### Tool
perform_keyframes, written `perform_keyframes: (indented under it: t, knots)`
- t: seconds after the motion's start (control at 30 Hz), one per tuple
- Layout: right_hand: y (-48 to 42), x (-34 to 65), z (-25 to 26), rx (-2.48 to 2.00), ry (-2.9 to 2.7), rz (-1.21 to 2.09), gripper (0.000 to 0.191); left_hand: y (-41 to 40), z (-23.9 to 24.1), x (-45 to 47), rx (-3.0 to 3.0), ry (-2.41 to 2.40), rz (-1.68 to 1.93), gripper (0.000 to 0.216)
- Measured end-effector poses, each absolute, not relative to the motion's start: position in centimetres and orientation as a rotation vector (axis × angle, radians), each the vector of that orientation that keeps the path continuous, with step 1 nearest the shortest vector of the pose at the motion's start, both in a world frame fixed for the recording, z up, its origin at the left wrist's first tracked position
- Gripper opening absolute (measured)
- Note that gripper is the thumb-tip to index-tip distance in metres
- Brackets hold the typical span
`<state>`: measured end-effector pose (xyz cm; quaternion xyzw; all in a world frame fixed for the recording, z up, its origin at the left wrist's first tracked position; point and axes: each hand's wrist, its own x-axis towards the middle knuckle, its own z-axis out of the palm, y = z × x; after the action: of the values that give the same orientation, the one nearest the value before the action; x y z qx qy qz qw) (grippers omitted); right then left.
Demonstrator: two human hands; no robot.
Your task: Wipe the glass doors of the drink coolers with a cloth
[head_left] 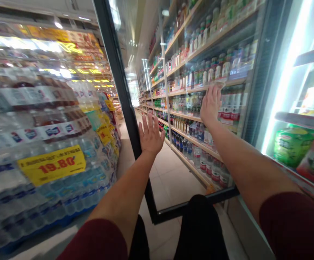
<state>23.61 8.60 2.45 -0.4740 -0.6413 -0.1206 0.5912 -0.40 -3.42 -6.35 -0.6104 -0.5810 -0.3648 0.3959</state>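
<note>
Here, the tall, clear glass door, edged by a smooth dark frame, stands open, with the left hand flat and fingers spread beside that frame and the right hand open too, palm toward the pane. Rows of rounded bottles show in the glass, while a bulging, glossy green pouch sits in the bright cooler at right. Leftward, plastic-wrapped drinks rise in tiers around a flat yellow price sign.
</note>
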Motion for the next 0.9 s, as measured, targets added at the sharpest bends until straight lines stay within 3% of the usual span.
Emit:
perform_keyframes:
  t: [0.23,0.43,0.6,0.8,0.9]
  knots:
    - [7.1,21.3,4.7,-0.76,-1.884,-0.565,0.06,-3.5,-6.3,-0.3,-1.542,-1.467,-0.92,0.073]
    - [8.3,21.5,5.0,-1.004,-1.391,-0.249,0.061,-3.9,-6.2,-0.1,-1.551,-1.477,-0.93,0.073]
    - [7.5,19.9,4.9,-0.722,-1.824,-0.605,0.059,-3.9,-6.3,-0.2,-1.556,-1.469,-0.928,0.073]
    - [9.4,24.0,5.7,-1.323,-1.344,-0.228,0.064,-3.8,-6.3,-0.1,-1.56,-1.469,-0.945,0.074]
    - [9.4,24.8,3.6,-1.226,-1.451,-0.324,0.062,-3.9,-6.3,-0.1,-1.555,-1.473,-0.933,0.074]
